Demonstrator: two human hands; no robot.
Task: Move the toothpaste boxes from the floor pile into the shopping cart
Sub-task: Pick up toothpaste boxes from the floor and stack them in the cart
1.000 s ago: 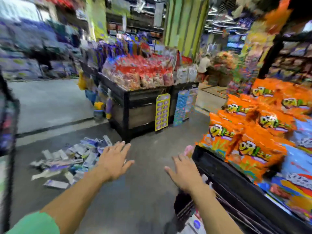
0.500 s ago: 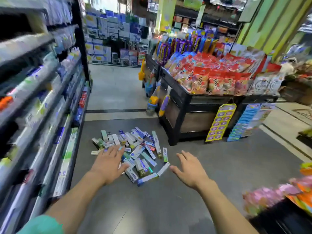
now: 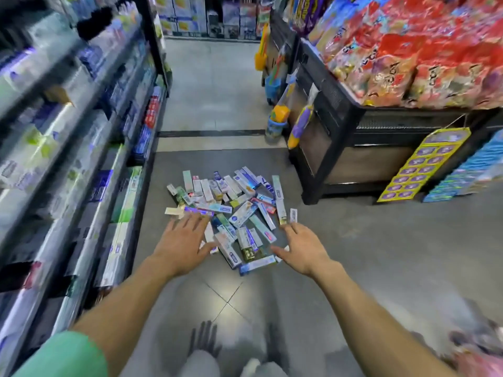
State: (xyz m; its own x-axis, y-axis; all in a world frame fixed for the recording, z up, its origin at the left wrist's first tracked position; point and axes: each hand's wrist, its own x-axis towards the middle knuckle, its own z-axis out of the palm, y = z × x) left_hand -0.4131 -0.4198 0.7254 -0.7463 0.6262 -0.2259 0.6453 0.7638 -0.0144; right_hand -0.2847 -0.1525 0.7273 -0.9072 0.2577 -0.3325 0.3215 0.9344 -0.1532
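- Head view: toothpaste boxes [image 3: 231, 210] piled on floor [image 3: 353, 254], just beyond both hands.
- Left hand [image 3: 182, 246] nearer, overlapping the near-left edge; right hand [image 3: 304, 248] at the near-right.
- Both spread, empty.

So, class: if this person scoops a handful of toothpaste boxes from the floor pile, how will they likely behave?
The toothpaste boxes look like long, flat-sided cartons, so they are probably stiff and unlikely to roll. They lie loosely criss-crossed, so some may slide off one another. The left hand and right hand are open, holding nothing yet.
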